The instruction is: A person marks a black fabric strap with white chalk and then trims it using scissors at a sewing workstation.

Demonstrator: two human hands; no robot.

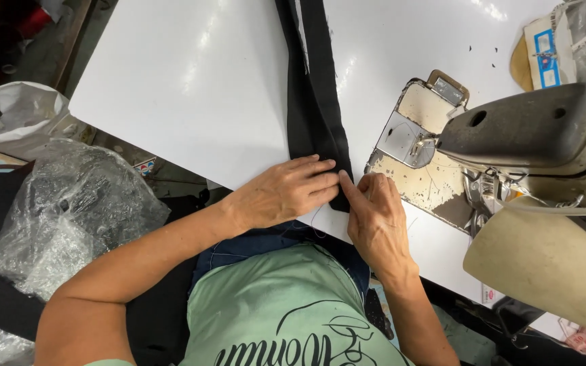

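The near end of the black fabric strip point(315, 102) is hidden under your left hand point(283, 193) and right hand point(374, 217), at the front edge of the white surface point(184, 81). Your left fingers point(317, 179) lie flat on it; your right fingers pinch its end. The sewing machine point(523, 129) stands just right, its needle hard to see, and a clear plastic bag point(69, 210) lies left.

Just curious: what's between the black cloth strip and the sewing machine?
In the head view, only bare white table separates the black cloth strip from the sewing machine.
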